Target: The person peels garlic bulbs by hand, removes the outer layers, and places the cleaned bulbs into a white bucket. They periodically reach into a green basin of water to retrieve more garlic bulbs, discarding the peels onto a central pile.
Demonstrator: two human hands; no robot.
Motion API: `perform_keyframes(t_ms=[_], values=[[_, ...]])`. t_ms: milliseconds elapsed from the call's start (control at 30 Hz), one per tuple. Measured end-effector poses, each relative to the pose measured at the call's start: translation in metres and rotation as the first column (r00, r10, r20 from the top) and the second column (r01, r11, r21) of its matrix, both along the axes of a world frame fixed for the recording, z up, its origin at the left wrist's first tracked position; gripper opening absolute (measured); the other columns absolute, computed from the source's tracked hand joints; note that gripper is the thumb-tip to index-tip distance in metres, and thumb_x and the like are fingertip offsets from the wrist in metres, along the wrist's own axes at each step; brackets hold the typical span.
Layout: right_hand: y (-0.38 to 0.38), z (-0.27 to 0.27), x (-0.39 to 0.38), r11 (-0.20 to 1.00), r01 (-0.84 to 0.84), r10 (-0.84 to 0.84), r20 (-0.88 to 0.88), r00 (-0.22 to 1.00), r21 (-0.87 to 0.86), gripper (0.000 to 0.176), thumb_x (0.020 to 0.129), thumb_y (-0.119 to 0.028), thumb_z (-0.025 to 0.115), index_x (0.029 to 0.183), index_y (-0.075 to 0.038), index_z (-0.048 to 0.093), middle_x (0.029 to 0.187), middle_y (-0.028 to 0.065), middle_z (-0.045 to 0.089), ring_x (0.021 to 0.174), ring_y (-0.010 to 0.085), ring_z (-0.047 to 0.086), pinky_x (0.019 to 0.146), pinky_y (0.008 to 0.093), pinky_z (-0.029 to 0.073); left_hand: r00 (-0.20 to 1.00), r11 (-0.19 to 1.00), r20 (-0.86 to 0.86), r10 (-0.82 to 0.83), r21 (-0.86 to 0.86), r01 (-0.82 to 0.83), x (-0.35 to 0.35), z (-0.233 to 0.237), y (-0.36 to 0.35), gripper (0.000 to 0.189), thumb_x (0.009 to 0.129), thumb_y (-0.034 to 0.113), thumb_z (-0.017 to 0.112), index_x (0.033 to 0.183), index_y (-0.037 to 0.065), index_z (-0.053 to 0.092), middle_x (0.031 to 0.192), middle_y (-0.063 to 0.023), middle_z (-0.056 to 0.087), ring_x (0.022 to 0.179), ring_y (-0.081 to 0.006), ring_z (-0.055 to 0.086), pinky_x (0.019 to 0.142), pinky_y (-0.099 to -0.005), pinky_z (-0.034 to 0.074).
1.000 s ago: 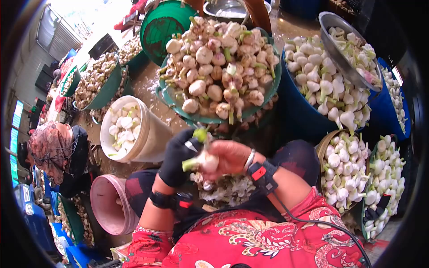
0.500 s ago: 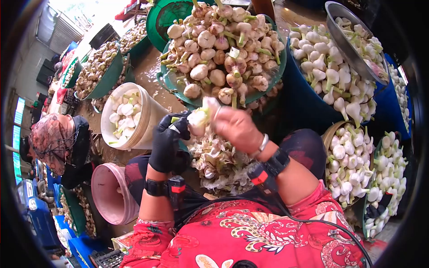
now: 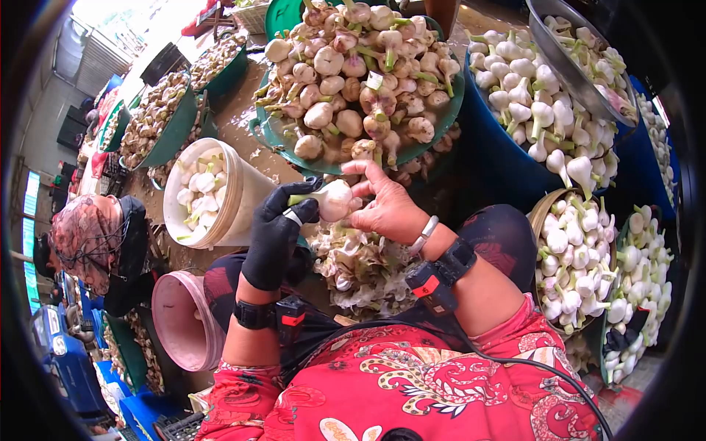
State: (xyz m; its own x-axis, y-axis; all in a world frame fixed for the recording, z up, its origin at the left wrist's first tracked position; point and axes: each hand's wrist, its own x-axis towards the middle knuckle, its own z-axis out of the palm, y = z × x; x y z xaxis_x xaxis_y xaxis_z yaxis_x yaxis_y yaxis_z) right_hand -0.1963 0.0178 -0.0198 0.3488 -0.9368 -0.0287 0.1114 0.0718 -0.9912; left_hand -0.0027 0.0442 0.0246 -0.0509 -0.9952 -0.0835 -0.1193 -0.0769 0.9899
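A pale garlic bulb (image 3: 336,201) with a short green stem lies sideways between my hands. My left hand (image 3: 276,228), in a black glove with a white band around one finger, is closed on its stem side. My bare right hand (image 3: 390,206) has its fingers spread, with thumb and fingertips right at the bulb's right side. Below both hands, a heap of loose garlic skins (image 3: 360,268) lies between my knees. Just beyond them stands a wide green basin (image 3: 290,151) piled with unpeeled garlic (image 3: 349,81).
To the left are a white bucket (image 3: 234,195) of peeled bulbs and a pink bucket (image 3: 176,312). At right stand a blue tub (image 3: 482,136) of cleaned garlic, a metal bowl (image 3: 562,55) and a basket of bulbs (image 3: 573,257). Another person (image 3: 92,239) sits at left.
The bulb has turned from upright to sideways, its stem now pointing left. My right hand has gone from blurred, closed fingers above the bulb to spread fingers at its side.
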Motion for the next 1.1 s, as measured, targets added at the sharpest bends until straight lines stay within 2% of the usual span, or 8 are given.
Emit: perform_keyframes(t_ms=[100,233,300,433,833,900,1033,1100], values=[[-0.002,-0.004,-0.002,0.963,-0.081,0.042,0.152,0.987,0.258,0.029,0.076,0.000,0.066,0.103,-0.005,0.059,0.079,0.0032,0.058,0.071,0.0067,0.056,0.062,0.0216,0.049,0.981,0.999,-0.192,0.029,0.023,-0.025,0.006,-0.004,-0.004,0.030,0.085,0.006,0.056,0.114,0.000,0.059,0.083,-0.0038,0.062,0.073,-0.0097,0.056,0.067,-0.0226,0.045],[0.020,-0.008,0.003,0.804,-0.594,0.588,-0.106,0.802,-0.039,0.012,0.068,0.002,0.055,0.072,-0.005,0.064,0.062,0.0044,0.060,0.057,0.0139,0.058,0.058,0.0279,0.048,0.988,0.997,-0.139,0.066,-0.023,-0.070,0.014,-0.005,-0.008,0.029,0.086,0.007,0.056,0.114,0.000,0.059,0.081,-0.0038,0.063,0.071,-0.0102,0.057,0.066,-0.0226,0.046],[0.014,-0.016,0.006,0.829,-0.339,0.137,-0.426,0.894,-0.446,0.009,0.068,-0.002,0.057,0.072,-0.005,0.065,0.060,0.0094,0.059,0.057,0.0182,0.059,0.059,0.0301,0.048,0.999,0.999,0.009,0.031,-0.008,-0.031,0.010,0.000,-0.002,0.029,0.085,0.005,0.057,0.113,0.000,0.061,0.088,-0.0042,0.064,0.076,-0.0098,0.057,0.069,-0.0232,0.047],[0.000,0.010,0.004,0.921,0.168,-0.181,-0.003,0.983,-0.353,0.009,0.068,-0.005,0.066,0.076,-0.005,0.062,0.071,0.0073,0.055,0.064,0.0156,0.055,0.060,0.0281,0.046,0.996,0.998,0.079,0.030,-0.061,-0.025,0.006,-0.002,-0.001,0.027,0.081,0.002,0.062,0.108,0.002,0.064,0.090,-0.0032,0.064,0.078,-0.0116,0.057,0.075,-0.0260,0.046],[0.001,0.001,0.011,0.790,-0.129,-0.082,-0.312,0.947,-0.599,0.008,0.067,-0.006,0.059,0.071,-0.003,0.052,0.068,0.0132,0.050,0.065,0.0285,0.051,0.059,0.0347,0.043,0.727,0.882,0.681,0.086,-0.391,0.262,0.011,0.012,-0.007,0.025,0.075,0.006,0.069,0.099,0.004,0.065,0.084,-0.0095,0.065,0.076,-0.0200,0.063,0.071,-0.0325,0.049],[0.000,-0.004,0.007,0.725,-0.120,-0.151,-0.326,0.933,-0.678,0.009,0.067,-0.007,0.059,0.071,-0.002,0.052,0.066,0.0113,0.051,0.061,0.0232,0.052,0.057,0.0337,0.044,0.958,0.989,-0.272,0.096,0.133,-0.061,0.029,-0.002,-0.010,0.024,0.079,0.006,0.065,0.102,0.001,0.063,0.081,-0.0085,0.064,0.071,-0.0165,0.063,0.067,-0.0310,0.050],[-0.021,-0.002,-0.020,0.950,0.231,-0.258,-0.113,0.959,-0.211,0.006,0.077,-0.002,0.058,0.072,-0.005,0.056,0.063,-0.0005,0.055,0.059,0.0102,0.056,0.055,0.0228,0.047,0.865,0.926,0.489,0.111,-0.367,0.089,0.041,-0.016,0.003,0.027,0.081,0.004,0.063,0.107,-0.001,0.058,0.081,-0.0094,0.063,0.070,-0.0158,0.063,0.069,-0.0297,0.050],[-0.021,0.014,-0.029,0.982,0.175,-0.175,-0.004,0.985,0.077,0.011,0.078,-0.002,0.062,0.088,-0.006,0.059,0.072,0.0016,0.058,0.066,0.0104,0.058,0.059,0.0230,0.050,0.849,0.823,0.517,0.109,-0.526,0.215,0.049,-0.028,-0.003,0.033,0.077,0.002,0.066,0.109,-0.001,0.057,0.084,-0.0103,0.063,0.073,-0.0179,0.063,0.068,-0.0298,0.051]])
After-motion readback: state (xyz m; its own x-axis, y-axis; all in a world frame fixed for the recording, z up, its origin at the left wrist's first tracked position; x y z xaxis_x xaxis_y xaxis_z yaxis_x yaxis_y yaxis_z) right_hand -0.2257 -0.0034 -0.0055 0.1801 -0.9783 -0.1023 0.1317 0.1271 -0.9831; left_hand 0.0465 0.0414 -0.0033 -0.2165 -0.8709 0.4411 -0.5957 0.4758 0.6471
